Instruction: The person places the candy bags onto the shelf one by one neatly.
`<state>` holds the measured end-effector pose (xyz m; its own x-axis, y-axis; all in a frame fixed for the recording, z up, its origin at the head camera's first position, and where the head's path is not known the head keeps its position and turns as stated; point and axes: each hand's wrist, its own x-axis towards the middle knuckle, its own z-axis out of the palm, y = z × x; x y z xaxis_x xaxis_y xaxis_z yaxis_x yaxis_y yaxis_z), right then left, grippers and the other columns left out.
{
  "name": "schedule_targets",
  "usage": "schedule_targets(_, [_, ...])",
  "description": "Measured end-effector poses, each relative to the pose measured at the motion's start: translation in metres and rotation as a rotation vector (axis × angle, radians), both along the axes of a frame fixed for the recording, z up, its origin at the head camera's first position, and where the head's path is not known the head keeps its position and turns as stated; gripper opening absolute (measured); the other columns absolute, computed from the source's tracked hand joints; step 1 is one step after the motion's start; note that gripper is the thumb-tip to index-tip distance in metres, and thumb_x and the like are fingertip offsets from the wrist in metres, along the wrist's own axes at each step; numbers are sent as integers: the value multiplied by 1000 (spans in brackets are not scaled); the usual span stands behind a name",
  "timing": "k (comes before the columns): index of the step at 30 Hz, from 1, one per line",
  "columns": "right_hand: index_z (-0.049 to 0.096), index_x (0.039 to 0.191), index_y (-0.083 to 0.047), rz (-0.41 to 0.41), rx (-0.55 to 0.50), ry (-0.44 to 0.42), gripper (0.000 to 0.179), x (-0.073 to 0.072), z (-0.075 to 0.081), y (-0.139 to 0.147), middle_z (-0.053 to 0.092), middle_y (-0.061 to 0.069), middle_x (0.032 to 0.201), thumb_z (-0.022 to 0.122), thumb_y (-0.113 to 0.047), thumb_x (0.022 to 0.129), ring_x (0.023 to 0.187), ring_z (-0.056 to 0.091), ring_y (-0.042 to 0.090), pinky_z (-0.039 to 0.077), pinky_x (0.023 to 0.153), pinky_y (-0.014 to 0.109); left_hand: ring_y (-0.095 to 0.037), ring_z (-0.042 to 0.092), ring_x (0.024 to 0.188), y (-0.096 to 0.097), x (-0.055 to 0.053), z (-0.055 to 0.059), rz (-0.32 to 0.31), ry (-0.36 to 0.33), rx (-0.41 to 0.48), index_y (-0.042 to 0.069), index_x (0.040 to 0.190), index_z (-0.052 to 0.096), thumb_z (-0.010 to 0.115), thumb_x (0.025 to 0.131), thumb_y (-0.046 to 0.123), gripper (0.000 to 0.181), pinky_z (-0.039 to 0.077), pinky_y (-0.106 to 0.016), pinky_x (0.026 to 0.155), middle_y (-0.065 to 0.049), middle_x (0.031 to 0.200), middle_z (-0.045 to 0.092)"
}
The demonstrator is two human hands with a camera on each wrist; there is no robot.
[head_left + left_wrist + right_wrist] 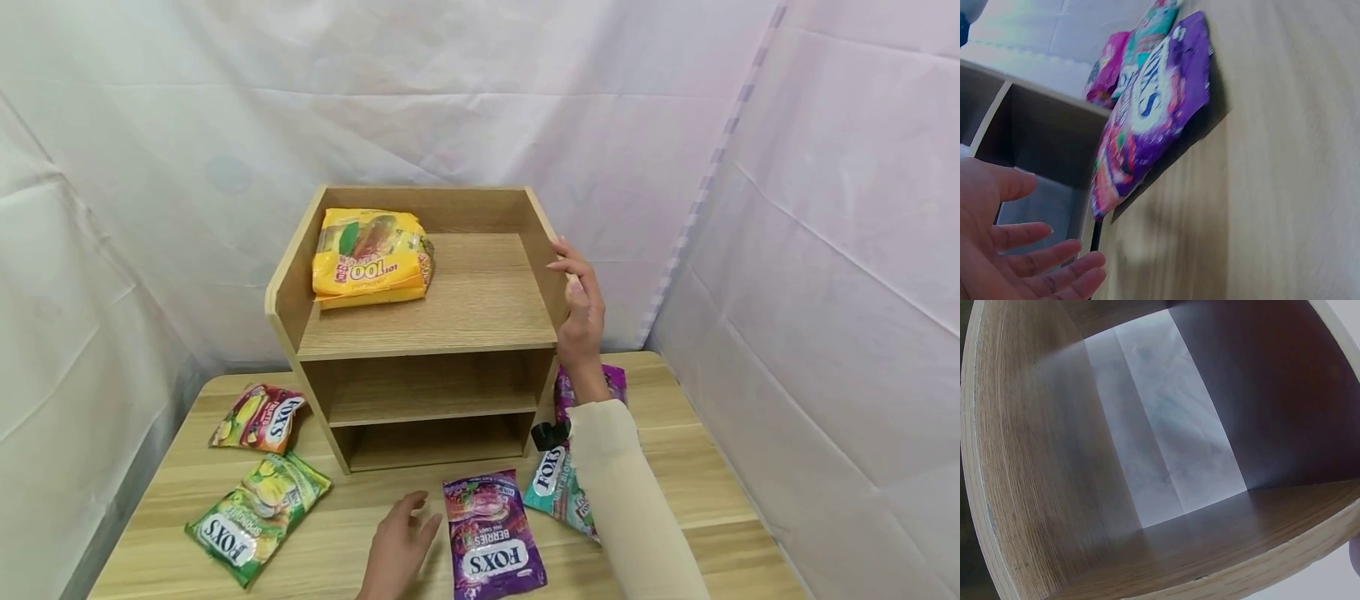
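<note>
My right hand (583, 321) is at the right side panel of a wooden shelf unit (427, 342), with bent fingers over the panel's sloping top edge. The right wrist view looks into a compartment of the shelf unit (1054, 456), with a fingertip (1355, 553) at the right border. Low in front of the shelf, my left hand (401, 537) has its fingers loosely spread and holds nothing. Just right of it lies a purple Fox's Berries candy bag (491, 533). In the left wrist view the candy bag (1147, 112) lies beyond my fingertips.
A yellow candy bag (371, 258) sits on the top shelf at left. Left of the unit lie a red Fox's bag (258, 417) and a green one (258, 512). Under my right forearm are a teal Fox's bag (558, 492) and a magenta bag (611, 383).
</note>
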<state>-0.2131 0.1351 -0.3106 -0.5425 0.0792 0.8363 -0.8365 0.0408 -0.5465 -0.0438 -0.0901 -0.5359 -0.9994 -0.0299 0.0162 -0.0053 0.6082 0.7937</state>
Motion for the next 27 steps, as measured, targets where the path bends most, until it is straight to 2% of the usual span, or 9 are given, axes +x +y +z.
schedule_targets(5, [49,105,14,3,-13,-2,37,-11,-11,3,44,32,133,30,-16,94,138,31,30,21,113,45,-34,63,94,12,6,-6,-4,28,-77,-2,122,56,73,85,24,49,52,-49,76,-17,110,63])
schedule_targets(7, [51,106,11,0,-14,-2,38,-18,-17,5,46,28,134,31,-19,95,138,30,30,20,113,45,-38,61,100,16,8,-9,3,21,-103,-3,124,53,74,84,28,55,51,-52,81,-18,112,62])
schedule_targets(10, [53,107,9,-1,-12,3,39,-23,-22,6,47,23,135,32,-22,95,138,30,30,20,113,45,-40,60,102,20,11,-11,0,-4,-126,-3,126,52,75,82,35,62,51,-53,81,-18,113,60])
schedule_targets(17, [47,103,18,-3,-4,-20,36,2,1,-3,42,38,131,29,-11,91,137,32,31,20,113,45,-41,57,102,32,12,-14,-30,-75,-172,-2,128,51,76,76,50,77,52,-55,76,-18,114,55])
schedule_targets(23, [47,102,21,-8,-12,8,37,1,1,-3,42,41,129,28,-9,90,136,33,34,21,113,45,-39,55,98,48,12,-20,0,-71,-253,-6,129,47,83,65,53,94,53,-53,71,-24,114,46])
schedule_targets(27, [47,100,21,-11,-21,22,36,-1,0,-3,43,42,127,28,-8,89,135,34,35,21,113,45,-39,52,99,56,12,-23,-4,-56,-307,-9,131,43,84,60,57,105,52,-52,72,-26,115,44])
